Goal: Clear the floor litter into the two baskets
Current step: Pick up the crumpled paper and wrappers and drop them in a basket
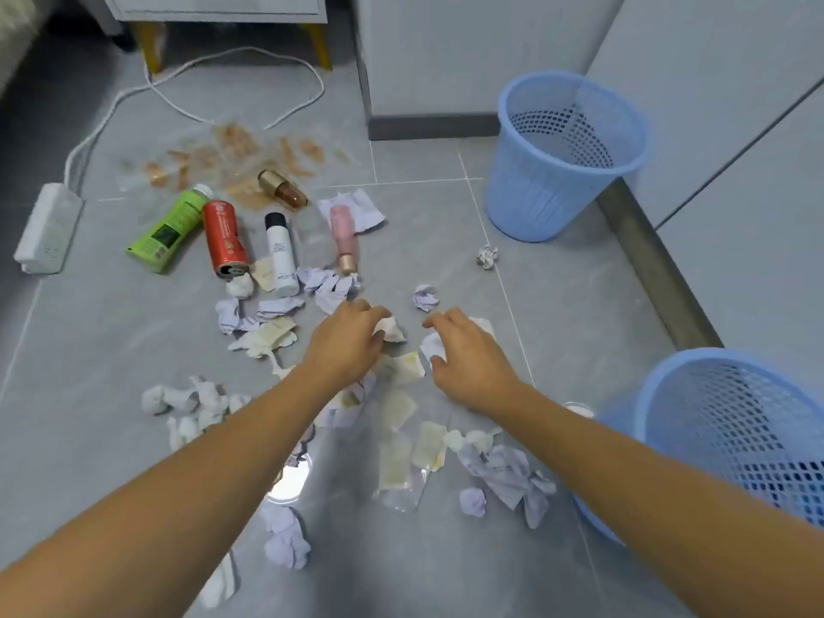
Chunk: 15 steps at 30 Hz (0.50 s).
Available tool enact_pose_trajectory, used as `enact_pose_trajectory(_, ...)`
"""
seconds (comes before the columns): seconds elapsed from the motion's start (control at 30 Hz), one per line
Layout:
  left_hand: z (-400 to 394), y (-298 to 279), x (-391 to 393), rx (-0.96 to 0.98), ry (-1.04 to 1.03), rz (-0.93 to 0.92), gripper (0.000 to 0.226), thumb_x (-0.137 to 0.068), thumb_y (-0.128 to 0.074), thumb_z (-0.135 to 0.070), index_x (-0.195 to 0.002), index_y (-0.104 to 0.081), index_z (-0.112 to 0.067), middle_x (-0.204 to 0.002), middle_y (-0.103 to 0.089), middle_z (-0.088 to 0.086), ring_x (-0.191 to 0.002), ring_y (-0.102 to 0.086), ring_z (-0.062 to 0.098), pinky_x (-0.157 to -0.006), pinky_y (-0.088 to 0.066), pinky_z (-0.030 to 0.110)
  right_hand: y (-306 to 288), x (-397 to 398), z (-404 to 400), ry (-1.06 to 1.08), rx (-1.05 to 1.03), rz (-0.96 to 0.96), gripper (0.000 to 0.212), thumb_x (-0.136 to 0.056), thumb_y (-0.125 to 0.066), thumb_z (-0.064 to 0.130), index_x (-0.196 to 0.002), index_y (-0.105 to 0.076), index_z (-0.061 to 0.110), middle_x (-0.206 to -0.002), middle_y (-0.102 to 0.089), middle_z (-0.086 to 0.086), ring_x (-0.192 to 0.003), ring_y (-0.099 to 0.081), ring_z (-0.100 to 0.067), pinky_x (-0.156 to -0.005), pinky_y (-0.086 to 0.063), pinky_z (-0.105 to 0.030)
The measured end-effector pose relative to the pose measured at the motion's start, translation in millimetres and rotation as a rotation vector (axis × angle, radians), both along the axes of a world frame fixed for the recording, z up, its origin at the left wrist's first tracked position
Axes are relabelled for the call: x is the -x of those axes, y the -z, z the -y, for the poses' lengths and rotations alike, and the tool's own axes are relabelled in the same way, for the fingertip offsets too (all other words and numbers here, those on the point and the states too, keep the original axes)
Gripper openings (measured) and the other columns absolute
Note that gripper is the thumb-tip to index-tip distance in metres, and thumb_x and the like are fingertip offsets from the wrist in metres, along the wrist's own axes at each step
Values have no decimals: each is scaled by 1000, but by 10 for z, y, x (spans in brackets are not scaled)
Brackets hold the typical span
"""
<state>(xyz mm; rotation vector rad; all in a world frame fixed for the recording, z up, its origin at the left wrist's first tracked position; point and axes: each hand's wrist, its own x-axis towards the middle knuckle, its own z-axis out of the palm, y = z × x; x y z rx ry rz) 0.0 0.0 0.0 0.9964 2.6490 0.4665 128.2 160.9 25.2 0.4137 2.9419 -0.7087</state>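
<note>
Crumpled paper and tissue litter the grey tile floor around both my hands. My left hand (345, 343) curls its fingers around a white crumpled paper wad (392, 330). My right hand (468, 359) closes on another white paper wad (432, 345). A green tube (171, 227), a red can (224, 238), a white bottle (282, 254), a pink bottle (344, 236) and a gold-capped bottle (283, 189) lie beyond the paper. One blue mesh basket (526, 194) stands at the far right by the wall; a second blue basket (669, 394) stands near my right forearm.
A white power strip (49, 227) with a looping cable (232, 60) lies at the left. An orange-brown stain (232, 158) marks the floor behind the bottles. White cabinets line the right side, and a cabinet on yellow legs (151, 46) stands at the back.
</note>
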Motion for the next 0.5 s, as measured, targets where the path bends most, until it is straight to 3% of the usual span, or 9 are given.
enact_pose_trajectory(0.1,-86,203,130,118,64,38,43,-95,-57,-20,-137,-58,-29,-128,-58,5,-124,-51,30,-87,-49,42,300,11,14,-44,-108,105,47,-85,-60,10,-131,-53,18,-124,-52,-8,-112,-57,-35,-76,-49,-41)
enact_pose_trajectory(0.27,-195,286,111,245,134,-27,40,-94,-61,-41,-133,-58,-32,-123,-57,5,-121,-49,30,-92,-43,43,509,4,25,-70,-257,153,43,-84,-63,6,-124,-54,18,-121,-50,-6,-107,-54,-30,-60,-36,-33)
enact_pose_trajectory(0.4,-212,322,96,249,121,-94,32,-96,-58,-41,-126,-60,-31,-119,-60,2,-119,-51,27,-93,-37,43,585,-15,19,-34,-300,145,35,-79,-61,-4,-109,-54,13,-109,-48,-11,-96,-54,-33,-48,-16,-30)
enact_pose_trajectory(0.5,-171,330,89,175,89,-152,23,-97,-54,-31,-116,-65,-28,-110,-64,1,-111,-55,28,-87,-36,41,625,-41,38,-30,-291,96,36,-73,-56,-11,-100,-52,12,-96,-46,-11,-89,-52,-36,-47,-12,-29)
